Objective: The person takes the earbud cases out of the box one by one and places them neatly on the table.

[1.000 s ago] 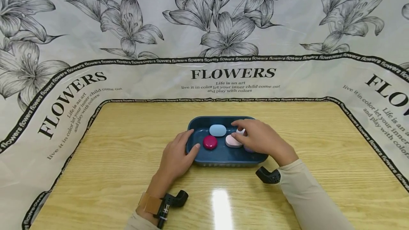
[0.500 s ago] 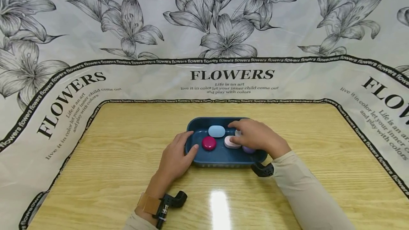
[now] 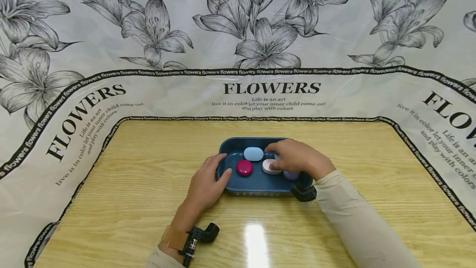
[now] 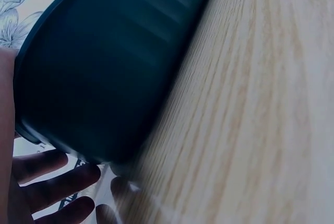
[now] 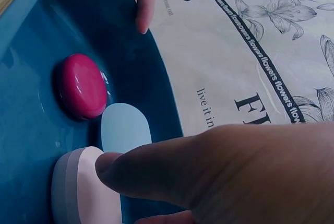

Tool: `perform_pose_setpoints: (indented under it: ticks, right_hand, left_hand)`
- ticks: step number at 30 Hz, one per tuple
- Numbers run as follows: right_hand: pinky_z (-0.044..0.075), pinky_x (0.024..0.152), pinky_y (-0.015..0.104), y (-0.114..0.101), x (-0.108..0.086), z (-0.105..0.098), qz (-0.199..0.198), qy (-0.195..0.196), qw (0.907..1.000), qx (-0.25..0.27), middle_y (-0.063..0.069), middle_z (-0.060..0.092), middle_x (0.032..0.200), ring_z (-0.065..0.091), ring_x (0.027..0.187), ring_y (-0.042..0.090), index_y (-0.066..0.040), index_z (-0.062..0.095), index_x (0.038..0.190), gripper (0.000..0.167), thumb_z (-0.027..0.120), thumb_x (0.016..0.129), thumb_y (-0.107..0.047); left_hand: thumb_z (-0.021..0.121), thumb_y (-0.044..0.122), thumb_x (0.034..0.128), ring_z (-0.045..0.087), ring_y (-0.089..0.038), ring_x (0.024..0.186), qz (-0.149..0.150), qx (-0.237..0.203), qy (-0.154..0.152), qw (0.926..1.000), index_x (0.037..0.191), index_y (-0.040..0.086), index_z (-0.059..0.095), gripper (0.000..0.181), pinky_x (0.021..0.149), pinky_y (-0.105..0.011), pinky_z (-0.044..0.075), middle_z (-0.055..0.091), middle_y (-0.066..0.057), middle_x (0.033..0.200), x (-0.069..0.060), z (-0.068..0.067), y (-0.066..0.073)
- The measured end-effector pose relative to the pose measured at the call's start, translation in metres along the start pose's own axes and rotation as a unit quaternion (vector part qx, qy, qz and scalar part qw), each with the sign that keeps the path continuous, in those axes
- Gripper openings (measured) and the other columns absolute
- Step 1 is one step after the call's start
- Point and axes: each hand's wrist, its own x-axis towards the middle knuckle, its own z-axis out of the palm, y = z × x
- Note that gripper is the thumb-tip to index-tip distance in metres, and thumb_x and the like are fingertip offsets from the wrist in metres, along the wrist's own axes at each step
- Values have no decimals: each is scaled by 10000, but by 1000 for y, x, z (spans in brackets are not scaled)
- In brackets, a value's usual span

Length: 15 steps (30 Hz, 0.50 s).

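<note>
The pink oval (image 3: 267, 168) lies on the floor of the tray (image 3: 238, 184), right of its middle; its side is banded in the right wrist view. The right hand (image 3: 300, 158) reaches in over the tray's right end, thumb tip at the top face of the pink oval and index fingertip beside the right end of the blue oval (image 3: 253, 154). The gap between thumb and index is narrow; a pale piece shows partly there, but whether the hand grips anything cannot be told. The blue oval lies near the back wall. The red disc (image 3: 244, 168) sits in front of it, left of the pink oval and apart from it. The purple piece (image 3: 291, 175) lies at the right, partly covered by the right hand. The left hand (image 3: 203, 183) rests at the tray's left end — thumb and fingers spread wide, fingers nearly straight, tips at the rim. The tray stands on the wood-grain table (image 3: 148, 168). Each wrist carries a black bracket (image 3: 204, 233); the right one overlaps the tray's front right corner in the head view. Behind the table hangs a flower-print cloth (image 3: 178, 94) — lettered "FLOWERS" along its border.
</note>
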Motion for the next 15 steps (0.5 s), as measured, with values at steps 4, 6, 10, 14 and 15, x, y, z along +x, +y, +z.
perform_pose_setpoints:
  ticks: [4,6,10,14,15]
  right_hand:
    - [472,984,512,-1,2,-1,1,-24,10000,-59,115,628,1303,594,1126,268,-107,611,1369,477,717,933,-269]
    - [471,986,510,-1,3,-1,-7,-32,9999,-106,117,628,1301,593,1137,275,-106,609,1371,488,726,926,-267]
    - [467,993,503,-2,4,1,-30,-34,9999,-118,111,638,1281,593,1138,276,-108,630,1349,483,750,903,-247]
    - [471,986,487,-3,4,1,-16,-86,9999,-77,89,650,1249,594,1086,245,-117,655,1319,467,772,881,-229]
    - [471,986,481,-4,4,0,-7,-108,9999,-70,83,651,1248,593,1077,235,-121,658,1316,466,775,878,-225]
  left_hand:
    - [569,426,995,510,-226,1317,49,-31,10,10000,1456,208,524,512,1060,-480,433,525,-22,1439,1,0,-1]
    - [565,426,998,508,-221,1319,68,-38,-2,10000,1457,208,523,510,1063,-475,431,524,-19,1439,1,0,-1]
    - [564,425,999,508,-217,1319,70,-49,-20,10000,1459,209,522,509,1065,-471,430,524,-16,1439,0,0,-1]
    - [561,413,1002,512,-223,1315,85,-78,2,9999,1457,192,524,508,1067,-473,428,527,-24,1435,-1,-1,1]
    - [560,409,1002,513,-225,1314,92,-88,11,9999,1456,185,526,507,1067,-474,427,529,-27,1433,-1,0,1]
